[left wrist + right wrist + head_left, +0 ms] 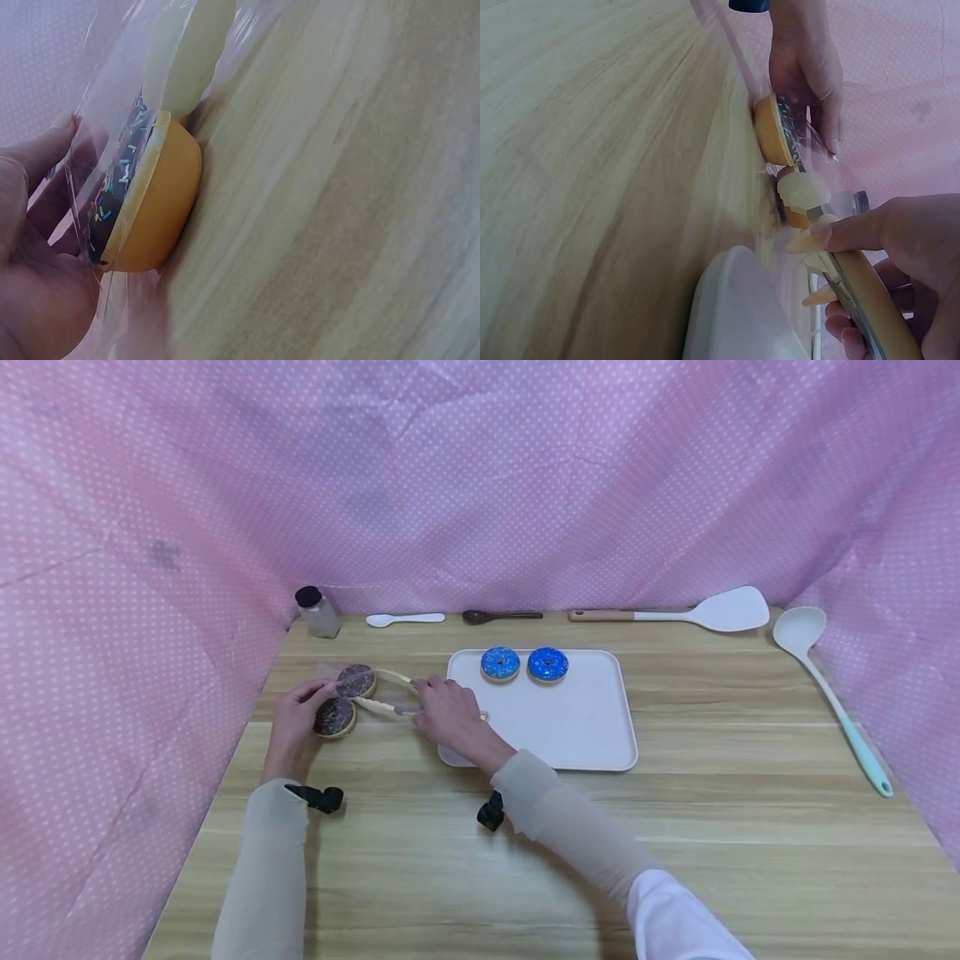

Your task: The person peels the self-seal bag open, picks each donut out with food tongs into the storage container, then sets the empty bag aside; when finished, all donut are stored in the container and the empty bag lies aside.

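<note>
Two chocolate-topped donuts with sprinkles, a far one and a near one, lie together at the table's left. A clear plastic bag covers the near donut in the left wrist view. My left hand pinches the bag's film between thumb and fingers, beside that donut. My right hand grips tongs with cream heads and metal arms. The tongs' arms stand apart, one at the far donut's far edge, the other between the two donuts. In the right wrist view, one cream head overlaps the far donut.
A white tray holds two blue donuts along its far side; my right hand overlaps its left edge. Along the back stand a black-capped jar, a white spoon, a brown spoon and a spatula. A ladle lies at right.
</note>
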A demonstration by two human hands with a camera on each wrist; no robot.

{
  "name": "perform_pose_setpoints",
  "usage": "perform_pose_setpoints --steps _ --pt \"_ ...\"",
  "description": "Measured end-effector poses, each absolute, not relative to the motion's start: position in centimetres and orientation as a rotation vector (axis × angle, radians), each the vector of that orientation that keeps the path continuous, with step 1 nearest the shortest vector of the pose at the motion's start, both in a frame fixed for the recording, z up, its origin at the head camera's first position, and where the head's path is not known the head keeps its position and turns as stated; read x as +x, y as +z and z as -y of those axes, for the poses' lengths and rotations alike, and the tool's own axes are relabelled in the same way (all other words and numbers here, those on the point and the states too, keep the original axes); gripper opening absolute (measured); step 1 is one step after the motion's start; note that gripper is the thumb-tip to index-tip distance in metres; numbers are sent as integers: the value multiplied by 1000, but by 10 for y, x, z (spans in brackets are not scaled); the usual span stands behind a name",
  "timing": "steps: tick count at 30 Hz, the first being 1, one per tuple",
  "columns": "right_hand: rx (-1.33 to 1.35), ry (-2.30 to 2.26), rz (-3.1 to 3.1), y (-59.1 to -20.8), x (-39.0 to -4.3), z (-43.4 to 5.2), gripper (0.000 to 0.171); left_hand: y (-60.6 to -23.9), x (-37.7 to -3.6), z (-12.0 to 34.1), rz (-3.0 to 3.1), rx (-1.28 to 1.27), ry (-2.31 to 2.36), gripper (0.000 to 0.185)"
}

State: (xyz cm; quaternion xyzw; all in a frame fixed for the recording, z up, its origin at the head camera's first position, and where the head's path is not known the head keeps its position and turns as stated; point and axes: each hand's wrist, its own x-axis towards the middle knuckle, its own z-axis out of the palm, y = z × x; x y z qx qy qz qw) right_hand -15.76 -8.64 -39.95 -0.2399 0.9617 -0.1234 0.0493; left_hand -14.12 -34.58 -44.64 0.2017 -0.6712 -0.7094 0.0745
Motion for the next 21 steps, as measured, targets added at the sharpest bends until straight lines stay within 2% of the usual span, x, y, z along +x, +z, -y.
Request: perform_pose_setpoints --steps 8,21 --pt "-758 -402 -2906 -399 -157 73 40 -449 -141 344 1970 593 -2132 33" --pt "-680 -491 -2831 -393 -153 48 48 -448 -140 344 1893 554 -2201 29"
